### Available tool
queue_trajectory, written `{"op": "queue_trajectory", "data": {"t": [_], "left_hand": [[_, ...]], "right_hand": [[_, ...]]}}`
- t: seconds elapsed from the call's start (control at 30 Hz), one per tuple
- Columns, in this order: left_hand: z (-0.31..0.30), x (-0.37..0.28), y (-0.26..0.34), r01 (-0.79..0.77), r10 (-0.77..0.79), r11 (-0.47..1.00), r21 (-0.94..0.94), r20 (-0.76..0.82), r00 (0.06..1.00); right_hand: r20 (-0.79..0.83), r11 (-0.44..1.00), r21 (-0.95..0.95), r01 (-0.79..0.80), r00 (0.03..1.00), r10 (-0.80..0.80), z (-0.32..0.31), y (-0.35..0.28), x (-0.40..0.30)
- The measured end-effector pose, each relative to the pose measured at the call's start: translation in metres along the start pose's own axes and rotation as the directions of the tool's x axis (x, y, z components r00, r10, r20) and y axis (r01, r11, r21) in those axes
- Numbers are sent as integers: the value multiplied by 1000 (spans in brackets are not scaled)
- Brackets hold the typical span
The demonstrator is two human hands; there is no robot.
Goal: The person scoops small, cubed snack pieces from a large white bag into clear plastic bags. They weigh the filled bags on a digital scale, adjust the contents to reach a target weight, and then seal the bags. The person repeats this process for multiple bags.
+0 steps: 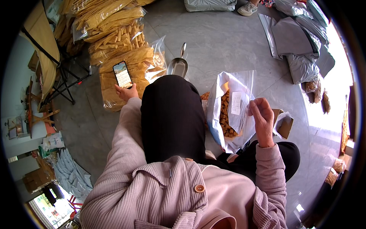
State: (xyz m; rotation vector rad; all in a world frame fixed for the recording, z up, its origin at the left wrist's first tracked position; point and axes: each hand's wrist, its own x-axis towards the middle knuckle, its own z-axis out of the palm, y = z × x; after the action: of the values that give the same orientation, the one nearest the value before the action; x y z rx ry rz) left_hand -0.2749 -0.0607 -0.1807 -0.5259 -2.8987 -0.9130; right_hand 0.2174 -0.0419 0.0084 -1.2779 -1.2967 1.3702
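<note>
A smartphone point(123, 75) with a lit screen is held in my left hand point(127, 92), over a clear plastic bag of flat tan dried pieces point(114, 100). My right hand point(261, 113) pinches the edge of a clear plastic bag point(243, 86) that bears a white label with writing point(236, 103). This bag lies over the mouth of a large white sack point(214, 114), which stands beside my raised knee and contains small brown cubes point(225, 114). Whether the clear bag holds anything cannot be told. A metal scoop point(177, 67) lies on the floor beyond my knee.
More bags of tan dried pieces point(114, 17) are piled at the upper left, near a folding chair point(48, 57). An open cardboard box point(284, 128) is right of my right hand. Grey plastic parcels point(294, 37) lie at the upper right. Another person's shoe point(247, 9) shows at the top.
</note>
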Motion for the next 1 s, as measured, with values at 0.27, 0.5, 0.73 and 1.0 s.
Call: {"op": "queue_trajectory", "data": {"t": [0.27, 0.5, 0.73, 1.0], "left_hand": [[2, 2, -3, -14, 14, 1000, -9, -3, 1000], [0, 3, -2, -13, 13, 1000, -7, 2, 1000], [0, 3, -1, -23, 23, 1000, 6, 7, 1000], [8, 11, -13, -66, 65, 998, -5, -17, 998]], "right_hand": [[-4, 1000, 7, -1, 1000, 1, 0, 0, -1], [4, 1000, -5, 13, 1000, -13, 0, 0, 0], [6, 1000, 7, 3, 1000, -3, -1, 1, -1], [-1, 1000, -14, 8, 1000, -8, -1, 2, -1]]}}
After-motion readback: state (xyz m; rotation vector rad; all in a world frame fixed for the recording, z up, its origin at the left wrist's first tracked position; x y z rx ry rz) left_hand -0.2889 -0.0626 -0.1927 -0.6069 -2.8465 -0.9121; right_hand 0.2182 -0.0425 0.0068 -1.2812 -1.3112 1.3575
